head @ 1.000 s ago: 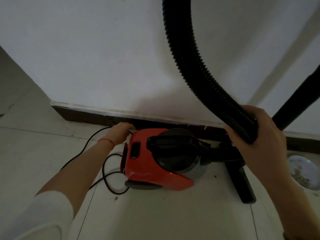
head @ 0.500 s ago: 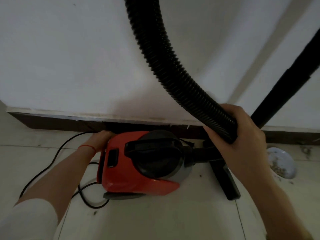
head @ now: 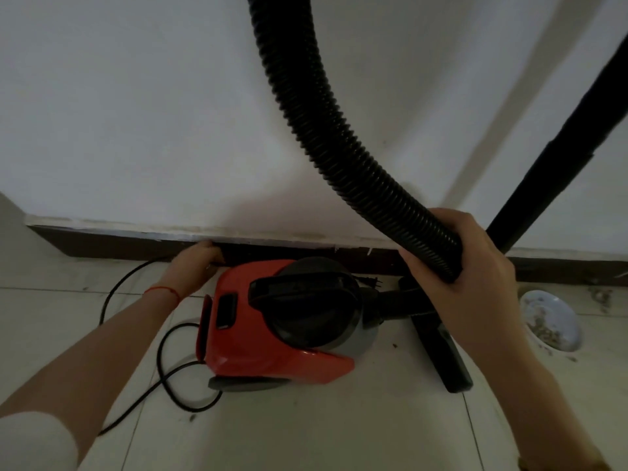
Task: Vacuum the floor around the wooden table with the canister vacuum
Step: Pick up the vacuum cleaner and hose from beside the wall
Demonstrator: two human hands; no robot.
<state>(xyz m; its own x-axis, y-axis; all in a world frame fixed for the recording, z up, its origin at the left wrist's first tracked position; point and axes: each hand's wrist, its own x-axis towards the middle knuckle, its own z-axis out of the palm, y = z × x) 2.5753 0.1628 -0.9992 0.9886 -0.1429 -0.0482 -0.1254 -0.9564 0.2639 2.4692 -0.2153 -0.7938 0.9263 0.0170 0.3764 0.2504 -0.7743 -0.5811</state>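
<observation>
A red canister vacuum (head: 268, 338) with a black lid and handle sits on the pale tiled floor against a dark baseboard. My right hand (head: 475, 277) grips the black ribbed hose (head: 326, 130), which arcs up out of view. A black rigid tube (head: 557, 147) slants up at the right, and the black floor nozzle (head: 441, 351) lies on the tiles beside the vacuum. My left hand (head: 193, 263) reaches behind the canister's rear by the baseboard, fingers curled around the black power cord (head: 163, 365); the fingertips are partly hidden.
A white wall (head: 136, 113) rises directly ahead above the dark baseboard (head: 102, 243). A white dish (head: 550, 321) holding debris rests on the floor at the right. Cord loops lie on the tiles left of the vacuum.
The view shifted between the frames, sliding left and then back right. My left hand stays behind the canister and my right hand keeps its hold on the hose.
</observation>
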